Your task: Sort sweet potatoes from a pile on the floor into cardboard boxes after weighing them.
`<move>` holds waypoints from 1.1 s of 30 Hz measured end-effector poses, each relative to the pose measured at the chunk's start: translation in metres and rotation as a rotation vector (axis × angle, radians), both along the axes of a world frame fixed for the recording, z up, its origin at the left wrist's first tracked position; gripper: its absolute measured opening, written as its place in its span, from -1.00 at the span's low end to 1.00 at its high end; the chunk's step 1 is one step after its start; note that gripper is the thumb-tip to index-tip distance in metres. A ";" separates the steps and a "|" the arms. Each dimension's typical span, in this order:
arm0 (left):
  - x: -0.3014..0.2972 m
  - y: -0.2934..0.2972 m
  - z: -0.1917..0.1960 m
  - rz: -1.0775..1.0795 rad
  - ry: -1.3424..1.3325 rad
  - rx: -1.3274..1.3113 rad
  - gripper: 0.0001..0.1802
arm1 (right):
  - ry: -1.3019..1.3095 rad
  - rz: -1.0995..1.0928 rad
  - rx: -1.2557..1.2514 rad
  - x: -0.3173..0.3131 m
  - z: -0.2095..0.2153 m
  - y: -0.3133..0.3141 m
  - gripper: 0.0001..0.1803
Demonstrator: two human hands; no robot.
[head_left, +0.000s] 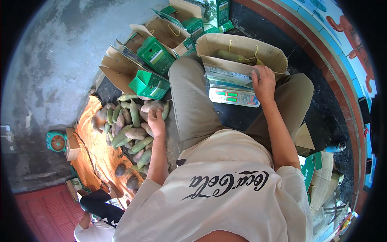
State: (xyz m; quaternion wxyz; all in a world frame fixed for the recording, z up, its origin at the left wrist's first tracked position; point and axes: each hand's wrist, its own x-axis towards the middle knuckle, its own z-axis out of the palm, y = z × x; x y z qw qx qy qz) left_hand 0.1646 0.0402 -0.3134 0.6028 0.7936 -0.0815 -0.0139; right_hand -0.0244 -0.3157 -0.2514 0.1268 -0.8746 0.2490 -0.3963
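My left hand (156, 123) is closed at the right side of a heap of long vegetables (134, 113), some green and some pinkish-brown, whose kind I cannot make out. Its curled fingers are on a plump pinkish-brown vegetable (152, 106). Between my knees, an open cardboard carton (225, 69) rests on a digital scale (234, 96) with lit green displays. Inside the carton lies at least one long greenish vegetable (231, 55), beside a yellow cord handle. My right hand (264, 84) grips the carton's near wall, its fingers over the upper edge.
Several open green-and-brown cartons (155, 54) stand ahead to the left. An orange sheet (86, 155) lies under the heap's left side, with dark round items (120, 169) nearby. Another person's arm and dark-clothed leg (100, 205) show at lower left. More cartons (322, 177) stand at right.
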 end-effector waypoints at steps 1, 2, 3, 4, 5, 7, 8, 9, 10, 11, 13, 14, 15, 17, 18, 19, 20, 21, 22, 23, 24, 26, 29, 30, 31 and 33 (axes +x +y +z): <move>0.001 -0.003 0.007 -0.003 -0.065 0.028 -0.82 | 0.012 0.001 0.001 0.002 0.006 0.007 -0.79; 0.006 -0.005 0.010 0.013 -0.155 0.138 -0.80 | -0.019 0.077 0.022 0.004 0.013 0.015 -0.80; 0.007 -0.015 0.019 0.007 -0.209 0.051 -0.78 | -0.051 0.154 0.041 0.006 0.021 0.024 -0.81; 0.008 -0.026 0.031 0.002 -0.262 -0.036 -0.76 | -0.066 0.236 0.052 0.009 0.035 0.036 -0.80; 0.013 -0.033 0.038 0.013 -0.326 -0.039 -0.75 | -0.080 0.320 0.063 0.013 0.053 0.051 -0.80; 0.024 -0.049 0.055 0.023 -0.464 -0.028 -0.74 | -0.152 0.510 -0.010 0.020 0.094 0.084 -0.80; 0.029 -0.060 0.068 0.021 -0.538 -0.014 -0.74 | -0.180 0.570 -0.069 0.022 0.112 0.100 -0.79; 0.036 -0.072 0.079 0.015 -0.628 -0.021 -0.74 | -0.249 0.664 -0.178 0.024 0.124 0.111 -0.77; 0.043 -0.085 0.089 0.010 -0.717 -0.028 -0.73 | -0.327 0.727 -0.245 0.026 0.137 0.123 -0.75; 0.051 -0.096 0.099 0.010 -0.752 -0.039 -0.70 | -0.315 0.793 -0.282 0.021 0.152 0.132 -0.71; 0.064 -0.119 0.114 0.009 -0.842 -0.024 -0.64 | -0.481 0.851 -0.217 0.026 0.164 0.157 -0.69; 0.071 -0.128 0.120 0.009 -0.897 0.005 -0.61 | -0.541 0.873 -0.169 0.028 0.167 0.168 -0.68; 0.076 -0.139 0.124 0.003 -0.926 0.020 -0.59 | -0.599 0.892 -0.122 0.029 0.170 0.175 -0.66; 0.090 -0.157 0.120 -0.018 -0.992 0.066 -0.53 | -0.580 0.925 -0.013 0.024 0.177 0.182 -0.67; 0.101 -0.167 0.113 -0.054 -1.012 0.020 -0.52 | -0.573 0.955 0.082 0.024 0.180 0.183 -0.67; 0.107 -0.174 0.107 -0.056 -1.014 0.036 -0.51 | -0.562 0.950 0.098 0.027 0.180 0.182 -0.67; 0.112 -0.178 0.100 -0.056 -1.017 0.053 -0.51 | -0.605 0.879 0.139 0.030 0.179 0.182 -0.70; 0.115 -0.182 0.092 -0.061 -1.001 0.059 -0.51 | -0.646 0.804 0.175 0.033 0.179 0.180 -0.72; 0.118 -0.185 0.084 -0.072 -0.976 0.048 -0.50 | -0.636 0.800 0.189 0.033 0.177 0.174 -0.72; 0.120 -0.185 0.075 -0.080 -0.952 0.038 -0.50 | -0.527 0.916 0.203 0.033 0.176 0.167 -0.78; 0.116 -0.187 0.074 -0.088 -0.936 0.044 -0.50 | -0.416 1.024 0.217 0.032 0.173 0.161 -0.77; 0.115 -0.190 0.075 -0.095 -0.991 0.141 -0.53 | -0.546 0.913 0.295 0.045 0.167 0.172 -0.79; 0.115 -0.193 0.075 -0.126 -0.883 0.108 -0.50 | -0.738 0.756 0.405 0.058 0.166 0.181 -0.68; 0.116 -0.192 0.075 -0.146 -0.819 0.106 -0.44 | -0.807 0.708 0.436 0.062 0.167 0.181 -0.65; 0.116 -0.192 0.075 -0.137 -0.843 0.104 -0.45 | -0.803 0.707 0.446 0.064 0.166 0.177 -0.65; 0.110 -0.196 0.075 -0.149 -0.740 0.010 -0.47 | -0.683 0.782 0.286 0.065 0.164 0.169 -0.60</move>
